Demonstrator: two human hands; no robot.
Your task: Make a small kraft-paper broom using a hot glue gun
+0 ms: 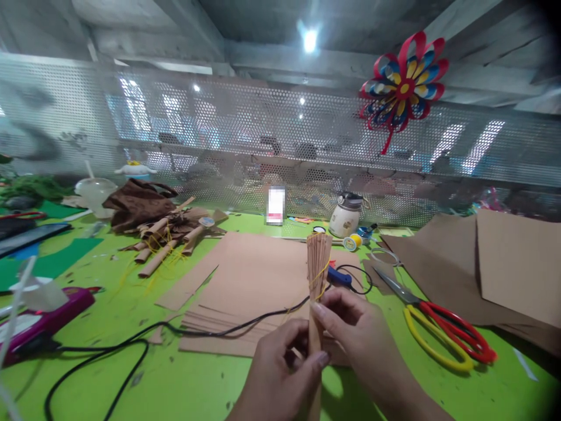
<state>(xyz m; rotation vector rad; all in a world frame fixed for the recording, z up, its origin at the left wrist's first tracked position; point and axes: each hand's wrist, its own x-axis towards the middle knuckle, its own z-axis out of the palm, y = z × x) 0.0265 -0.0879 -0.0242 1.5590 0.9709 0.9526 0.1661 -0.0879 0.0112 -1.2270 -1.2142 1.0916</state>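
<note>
A rolled tube of brown paper (318, 266) stands upright between my hands, its upper end cut into a fringe of narrow strips. Yellow thread loops round it. Low on the tube, my left hand (287, 365) is closed with the thumb pressed against it. Higher up, just under the fringe, my right hand (350, 327) pinches the tube between thumb and fingers. Behind it lies a stack of brown paper sheets (254, 275). A blue-handled tool (339, 277) with a black cord rests right of the fringe.
Scissors with red and yellow handles (438, 327) lie at right, near large brown sheets (429, 263). A yellow thread spool (352, 242) and a white jug (346, 215) stand behind. Several finished paper rolls (160, 257) lie at left. A black cord (197, 332) crosses from a purple power strip (70, 310).
</note>
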